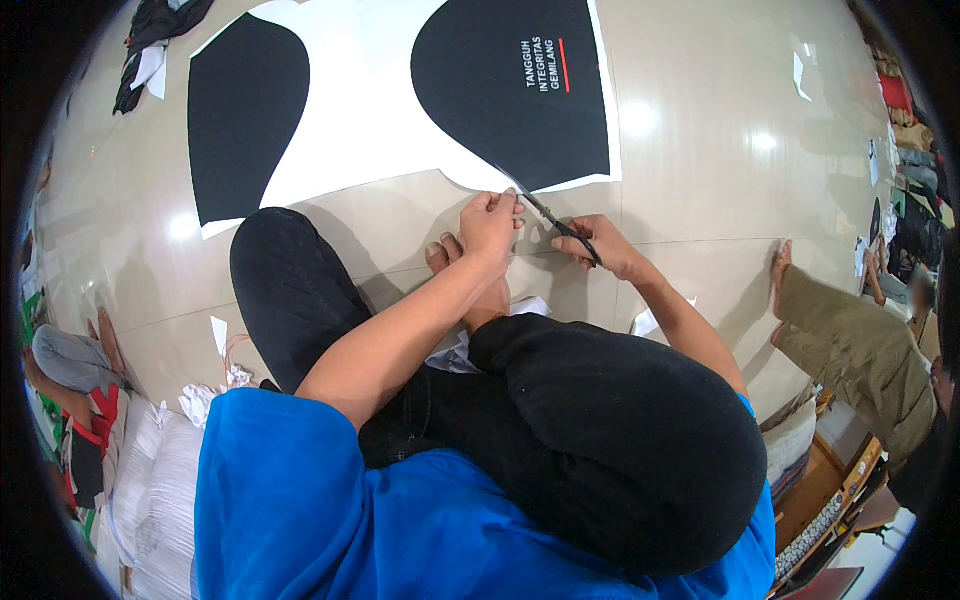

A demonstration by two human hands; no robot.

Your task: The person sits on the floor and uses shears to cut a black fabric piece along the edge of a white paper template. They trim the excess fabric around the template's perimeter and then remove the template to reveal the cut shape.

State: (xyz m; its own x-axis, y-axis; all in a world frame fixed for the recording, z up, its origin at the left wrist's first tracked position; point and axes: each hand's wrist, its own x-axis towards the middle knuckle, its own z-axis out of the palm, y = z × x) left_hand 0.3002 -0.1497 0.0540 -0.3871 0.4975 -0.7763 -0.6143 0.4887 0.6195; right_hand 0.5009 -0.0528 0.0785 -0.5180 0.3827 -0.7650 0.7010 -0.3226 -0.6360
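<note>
A white sheet (360,90) printed with two black curved panels lies on the tiled floor; the right panel (475,85) has white lettering and a red line. My left hand (488,225) pinches the sheet's near edge below that panel. My right hand (598,245) grips black-handled scissors (556,226), their blades angled up-left at the sheet beside my left fingertips, along the panel's lower curve. Whether the blades are parted, I cannot tell. My bare foot shows beneath my left wrist, between my black-clad legs.
Another person's olive-trousered leg (845,330) is at right, and another person in grey trousers (70,355) at left. White sacks (160,480) lie lower left, dark cloth (145,50) upper left. Fabric heaps (910,230) line the right rim; a wooden item (810,480) sits lower right.
</note>
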